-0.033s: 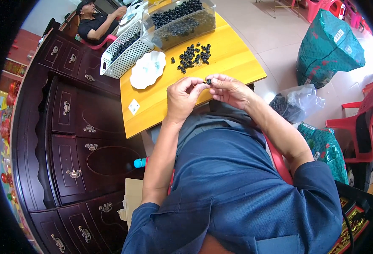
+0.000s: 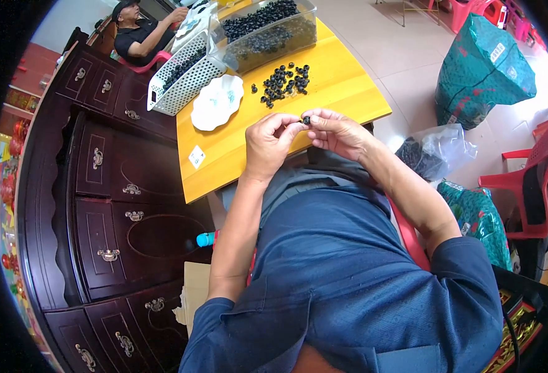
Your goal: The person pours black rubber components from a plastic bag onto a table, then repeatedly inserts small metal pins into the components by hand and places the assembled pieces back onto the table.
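Over the near edge of the yellow table, my left hand (image 2: 266, 143) and my right hand (image 2: 342, 133) meet at the fingertips. Between the thumb and forefinger of my right hand is a small black round part (image 2: 306, 120). The left thumb and forefinger are pinched together right against that part; whether they grip it or something tiny beside it is hidden. Just beyond my hands lies a loose pile of similar black round parts (image 2: 280, 84). A white scalloped tray (image 2: 215, 105) rests left of the pile.
The yellow table (image 2: 342, 68) also bears a clear plastic bin (image 2: 268, 46) and a white perforated basket (image 2: 168, 99), both holding black parts. A dark wooden cabinet (image 2: 137, 143) stands at left. Green bags (image 2: 473, 74) and a red chair (image 2: 529, 186) are at right. Another person (image 2: 140, 37) sits at far left.
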### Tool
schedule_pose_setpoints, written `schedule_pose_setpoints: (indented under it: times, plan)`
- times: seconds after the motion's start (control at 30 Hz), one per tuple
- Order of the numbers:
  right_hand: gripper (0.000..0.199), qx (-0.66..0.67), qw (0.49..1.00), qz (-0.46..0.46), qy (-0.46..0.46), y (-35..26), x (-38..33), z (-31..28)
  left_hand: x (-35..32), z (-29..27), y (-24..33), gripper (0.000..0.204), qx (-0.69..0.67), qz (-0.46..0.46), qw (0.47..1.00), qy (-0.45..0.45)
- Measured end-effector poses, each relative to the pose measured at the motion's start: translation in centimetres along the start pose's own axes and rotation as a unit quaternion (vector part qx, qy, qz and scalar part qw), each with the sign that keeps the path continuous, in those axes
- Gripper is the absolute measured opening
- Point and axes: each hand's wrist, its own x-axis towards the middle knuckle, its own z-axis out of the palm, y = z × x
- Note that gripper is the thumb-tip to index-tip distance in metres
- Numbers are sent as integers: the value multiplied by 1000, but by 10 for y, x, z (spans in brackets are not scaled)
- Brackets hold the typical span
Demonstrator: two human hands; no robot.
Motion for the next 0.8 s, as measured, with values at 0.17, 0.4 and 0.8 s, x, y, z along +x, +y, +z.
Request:
schedule_pose_setpoints:
  times: [0.17,0.4,0.8]
  plan:
    - [22,1,1000,1,-7,1,-1,2,-1,2,0,9,39,26,999,4]
    - [24,3,1000,-4,-8,1,0,0,0,2,3,9,66,54,996,0]
    - [25,-46,999,-14,17,2,-3,4,3,2,5,10,129,124,984,2]
